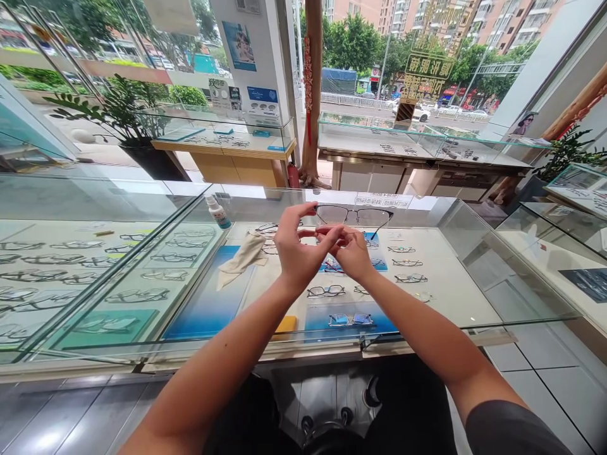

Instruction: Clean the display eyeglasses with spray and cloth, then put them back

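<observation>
A pair of eyeglasses (352, 210) with a dark upper rim and clear lenses is held up over the glass counter. My left hand (294, 248) is closed on its left end, the index finger at the frame's corner. Close against the left thumb, my right hand (349, 250) is pinched at the near side of the same glasses, where the fingers hide the left temple arm. The other temple arm sticks out free at the right. Below the hands, several more glasses (326, 291) lie in the display case, one pair with bluish lenses (351, 320) near the front.
Left of the hands are a crumpled beige cloth (243, 258) and a spray bottle (218, 212). Glass panes (509, 272) edge the counter. A yellow object (286, 325) lies by its front edge. More display cases (246, 151) and a potted plant (154, 158) stand by the windows.
</observation>
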Demonstrator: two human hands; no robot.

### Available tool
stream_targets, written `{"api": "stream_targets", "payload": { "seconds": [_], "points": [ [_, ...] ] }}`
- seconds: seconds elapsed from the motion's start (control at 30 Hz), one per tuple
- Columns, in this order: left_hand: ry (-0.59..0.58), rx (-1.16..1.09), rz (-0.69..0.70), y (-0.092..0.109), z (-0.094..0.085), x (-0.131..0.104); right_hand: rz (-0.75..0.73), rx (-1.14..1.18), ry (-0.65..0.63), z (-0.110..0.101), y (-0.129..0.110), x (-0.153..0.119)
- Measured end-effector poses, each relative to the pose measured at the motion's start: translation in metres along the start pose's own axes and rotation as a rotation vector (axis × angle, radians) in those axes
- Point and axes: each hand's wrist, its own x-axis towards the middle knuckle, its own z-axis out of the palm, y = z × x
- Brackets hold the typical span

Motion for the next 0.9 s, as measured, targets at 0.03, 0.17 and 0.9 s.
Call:
{"api": "stream_targets", "payload": {
  "seconds": [0.03, 0.17, 0.9],
  "points": [
    [0.004, 0.002, 0.014, 0.000, 0.002, 0.002, -0.005, -0.015, 0.017, 0.000, -0.002, 0.000],
    [-0.048, 0.056, 0.045, 0.003, 0.009, 0.012, -0.006, -0.027, 0.073, -0.002, -0.009, 0.003],
    [-0.018, 0.024, 0.065, 0.012, 0.012, 0.008, 0.026, 0.183, -0.046, -0.010, -0.021, 0.005]
  ]
}}
